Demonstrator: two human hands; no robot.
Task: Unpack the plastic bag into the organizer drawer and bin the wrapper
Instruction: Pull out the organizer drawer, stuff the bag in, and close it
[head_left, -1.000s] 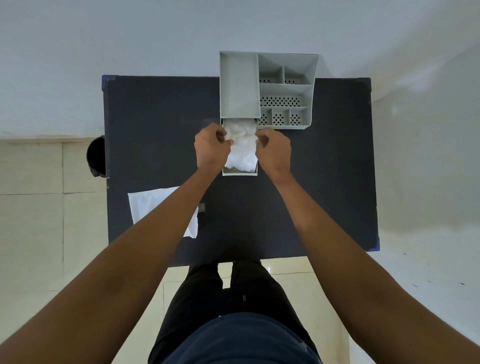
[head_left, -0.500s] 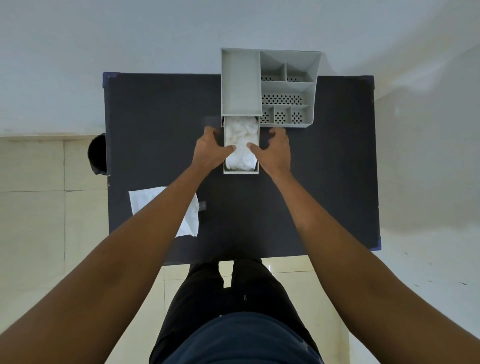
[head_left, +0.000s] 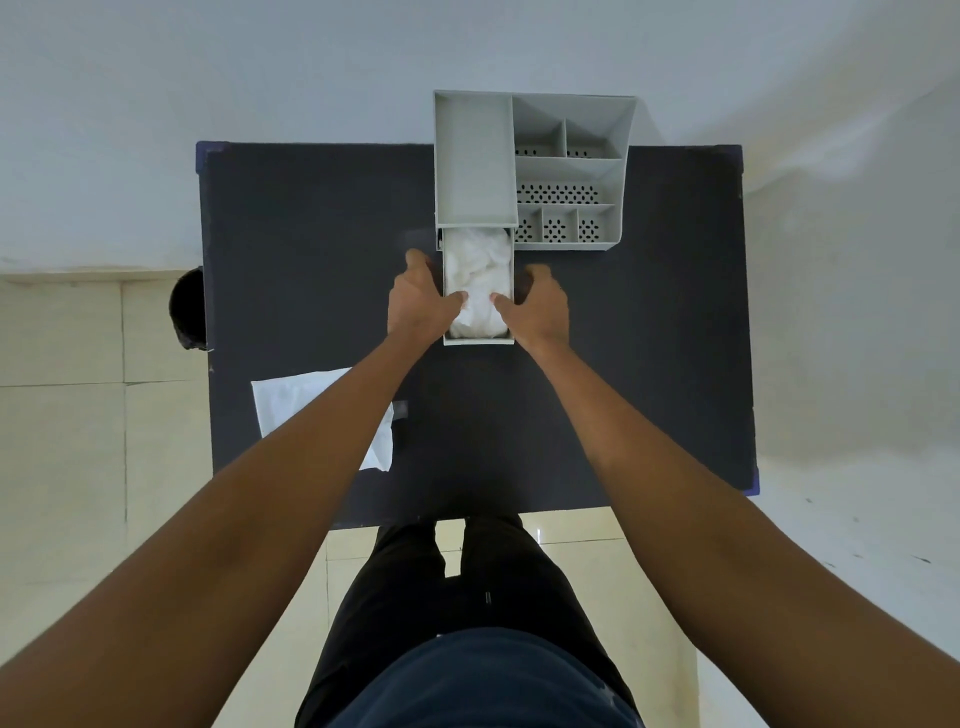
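Head view: your left hand (head_left: 422, 301) and right hand (head_left: 537, 307) clasping the white-stuffed drawer (head_left: 479, 340), thumbs on top.

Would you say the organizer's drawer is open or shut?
Open: the drawer sticks out from the organizer, white stuff filling it.

Dark bench (head_left: 649, 364): grey organizer (head_left: 530, 166) at far edge w/ drawer (head_left: 478, 340) pulled out; white wrapper (head_left: 291, 400), prob. plastic, near-left.

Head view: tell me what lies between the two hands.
In the head view, the pulled-out grey plastic drawer, filled with crumpled white material, sits between the left hand and right hand, which flank its sides.
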